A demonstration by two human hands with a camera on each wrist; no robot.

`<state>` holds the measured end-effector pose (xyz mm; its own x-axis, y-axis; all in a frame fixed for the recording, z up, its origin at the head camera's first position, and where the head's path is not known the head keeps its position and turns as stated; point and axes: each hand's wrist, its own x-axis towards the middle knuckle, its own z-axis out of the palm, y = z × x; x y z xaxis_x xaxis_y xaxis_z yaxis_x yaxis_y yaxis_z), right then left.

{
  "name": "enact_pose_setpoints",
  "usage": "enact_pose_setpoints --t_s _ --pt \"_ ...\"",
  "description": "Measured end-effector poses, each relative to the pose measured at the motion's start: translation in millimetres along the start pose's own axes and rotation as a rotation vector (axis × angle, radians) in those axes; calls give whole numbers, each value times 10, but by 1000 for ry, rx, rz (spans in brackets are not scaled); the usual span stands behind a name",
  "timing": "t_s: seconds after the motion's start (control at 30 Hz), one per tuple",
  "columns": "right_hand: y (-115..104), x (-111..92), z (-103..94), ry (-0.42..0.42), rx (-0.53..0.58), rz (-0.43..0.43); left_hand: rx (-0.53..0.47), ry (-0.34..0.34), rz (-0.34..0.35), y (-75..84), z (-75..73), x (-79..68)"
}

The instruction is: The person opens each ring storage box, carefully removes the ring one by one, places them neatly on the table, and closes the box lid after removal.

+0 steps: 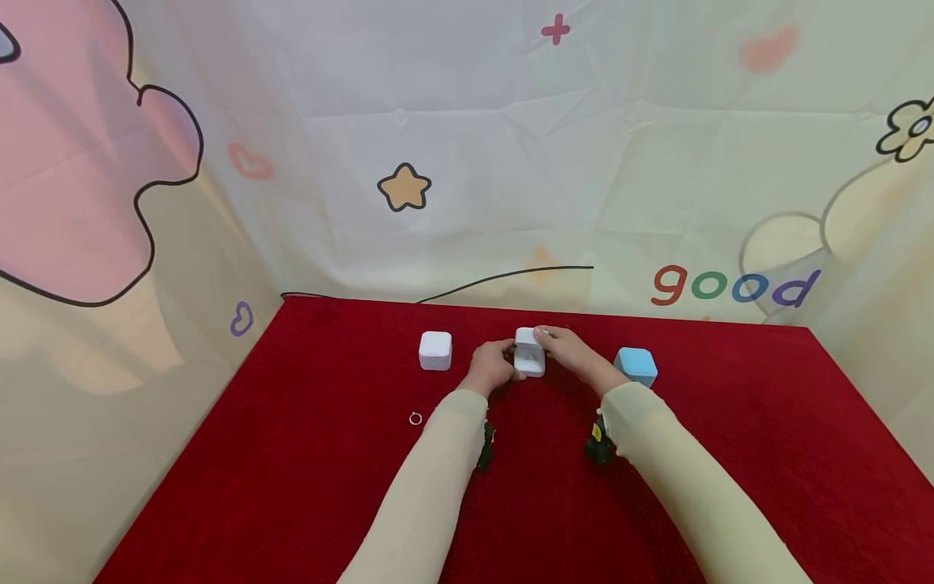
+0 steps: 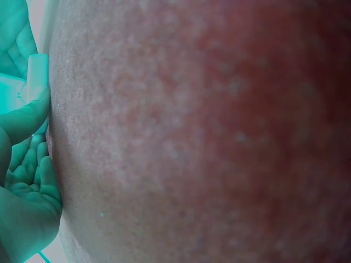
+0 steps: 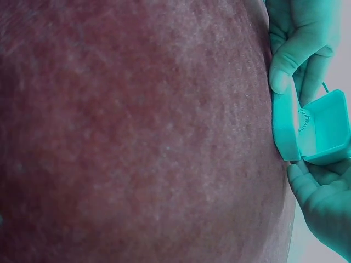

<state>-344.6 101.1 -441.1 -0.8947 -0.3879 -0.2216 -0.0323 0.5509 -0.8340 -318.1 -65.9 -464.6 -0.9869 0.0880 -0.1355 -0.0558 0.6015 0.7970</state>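
Observation:
A white ring box point(image 1: 530, 370) stands on the red cloth with its lid raised. Inside it sits a small ring point(image 1: 532, 357), whose beaded-looking band point(image 3: 303, 119) shows in the right wrist view. My left hand point(image 1: 492, 367) grips the box's base from the left, thumb at the front. From the other side my right hand point(image 1: 572, 352) holds the raised lid at its upper right corner. In the left wrist view the box point(image 2: 37, 71) is partly cut off by the frame's edge, with the left thumb pressed on it.
A second white box point(image 1: 435, 350), closed, stands to the left. Beside the right forearm is a closed light blue box point(image 1: 636, 365). A loose ring point(image 1: 415, 418) lies on the red cloth point(image 1: 292, 454) near the left sleeve. Behind the table hangs a printed curtain point(image 1: 474, 146).

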Motion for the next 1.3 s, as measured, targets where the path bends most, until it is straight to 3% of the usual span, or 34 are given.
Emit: enact_pose_setpoints --t_s 1.3 --pt "19 71 -18 5 49 33 1 4 0 -24 10 12"
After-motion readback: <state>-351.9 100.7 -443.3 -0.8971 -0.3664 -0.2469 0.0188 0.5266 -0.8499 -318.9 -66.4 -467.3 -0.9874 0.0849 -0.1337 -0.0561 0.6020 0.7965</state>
